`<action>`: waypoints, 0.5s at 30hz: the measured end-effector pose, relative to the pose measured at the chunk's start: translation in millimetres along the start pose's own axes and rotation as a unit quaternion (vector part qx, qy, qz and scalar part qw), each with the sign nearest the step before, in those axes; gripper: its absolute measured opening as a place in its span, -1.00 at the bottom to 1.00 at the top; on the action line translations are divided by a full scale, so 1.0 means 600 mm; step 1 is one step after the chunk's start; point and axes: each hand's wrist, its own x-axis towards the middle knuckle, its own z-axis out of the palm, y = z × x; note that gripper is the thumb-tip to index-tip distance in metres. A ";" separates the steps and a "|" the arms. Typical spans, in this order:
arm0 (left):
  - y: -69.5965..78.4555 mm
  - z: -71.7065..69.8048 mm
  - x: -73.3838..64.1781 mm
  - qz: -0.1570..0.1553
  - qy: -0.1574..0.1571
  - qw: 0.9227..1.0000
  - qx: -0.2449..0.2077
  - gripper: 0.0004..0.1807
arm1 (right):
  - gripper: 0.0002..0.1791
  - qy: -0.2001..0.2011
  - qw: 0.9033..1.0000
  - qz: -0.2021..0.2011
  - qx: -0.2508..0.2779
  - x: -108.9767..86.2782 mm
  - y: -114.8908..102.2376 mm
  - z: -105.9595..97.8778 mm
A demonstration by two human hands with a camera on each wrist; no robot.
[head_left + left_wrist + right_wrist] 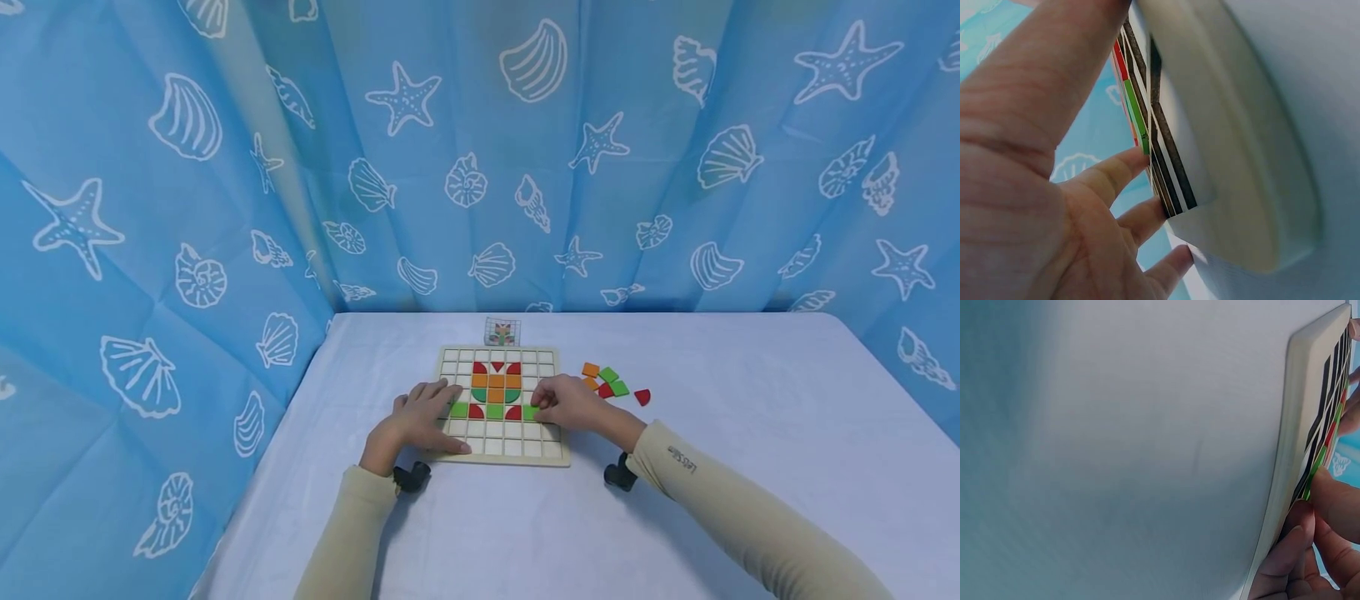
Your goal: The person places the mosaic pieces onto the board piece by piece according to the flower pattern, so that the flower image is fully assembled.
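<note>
A wooden grid board lies on the white table, its cells partly filled with red, orange and green tiles that form a flower-like pattern. My left hand rests spread over the board's left side, thumb near the front edge and fingertips by a light green square tile. At the right end of the same row, my right hand pinches another light green square tile with curled fingers. From the right wrist view, the thumb touches that tile, low against the board; the fingertips partly hide it.
Loose orange, green and red tiles lie right of the board, with a red quarter-round tile a little apart. Behind the board is a small pattern card. A blue seashell-print curtain hangs at the back and left.
</note>
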 end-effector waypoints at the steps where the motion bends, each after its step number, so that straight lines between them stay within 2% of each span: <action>1: -0.001 -0.001 0.000 0.000 -0.001 1.000 0.000 0.14 | -0.88 -0.001 1.000 0.000 0.001 0.000 -0.001 0.000; 7: -0.003 -0.001 0.001 0.004 -0.005 1.000 -0.002 0.14 | -0.88 -0.009 1.000 -0.002 0.002 0.001 0.000 -0.001; 11: -0.005 0.000 0.002 0.009 -0.005 1.000 -0.004 0.14 | -0.88 -0.014 0.999 -0.024 0.021 0.001 0.007 -0.009; 15: -0.007 0.000 0.001 0.010 -0.004 1.000 -0.002 0.14 | -0.82 -0.001 0.998 -0.048 0.040 0.002 0.019 -0.026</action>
